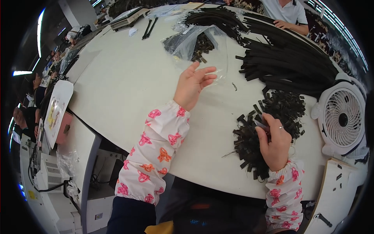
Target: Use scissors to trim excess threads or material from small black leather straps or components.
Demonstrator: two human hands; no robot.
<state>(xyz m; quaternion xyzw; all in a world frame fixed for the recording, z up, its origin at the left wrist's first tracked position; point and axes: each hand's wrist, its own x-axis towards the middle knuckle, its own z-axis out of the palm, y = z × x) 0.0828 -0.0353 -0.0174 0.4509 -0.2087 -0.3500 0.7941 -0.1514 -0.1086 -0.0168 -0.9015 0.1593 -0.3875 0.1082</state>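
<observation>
Over the middle of the table, my left hand (193,84) is raised with its fingers spread and nothing in them. It is just short of a clear plastic bag (187,43) that has small dark brown pieces (202,48) in it. My right hand (276,142) is at a heap of short black strips (249,142) near the table's front right. Its thumb and forefinger pinch a small, greyish, flat object (261,124); its kind I cannot make out. More black strips (284,105) bunch up just beyond that hand.
Long black strips (288,62) cover the far right of the white table (128,85). A white fan (343,113) stands at the right edge. Scissors-like black tools (149,29) and a tray-like device (128,18) are at the far left. Across the table sits a person (288,17).
</observation>
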